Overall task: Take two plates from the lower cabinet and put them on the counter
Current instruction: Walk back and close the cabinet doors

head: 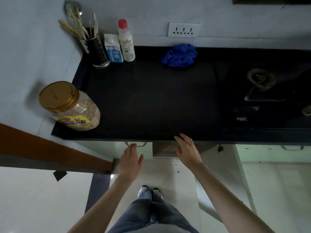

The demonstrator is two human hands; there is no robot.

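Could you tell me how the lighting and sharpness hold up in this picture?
Head view: dim overall, the black counter and stove nearly lose detail; wide-angle bending curves the counter edge; the gold-lidded jar is slightly smeared; both hands and the floor read brighter and clearer.

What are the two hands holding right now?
Nothing. The left hand and right hand are both open and empty, spread in front of the pale lower cabinet below the black counter. No plates show yet.

Dark counter (151,98) bare mid-section; lower cabinet (165,148) open below front edge.
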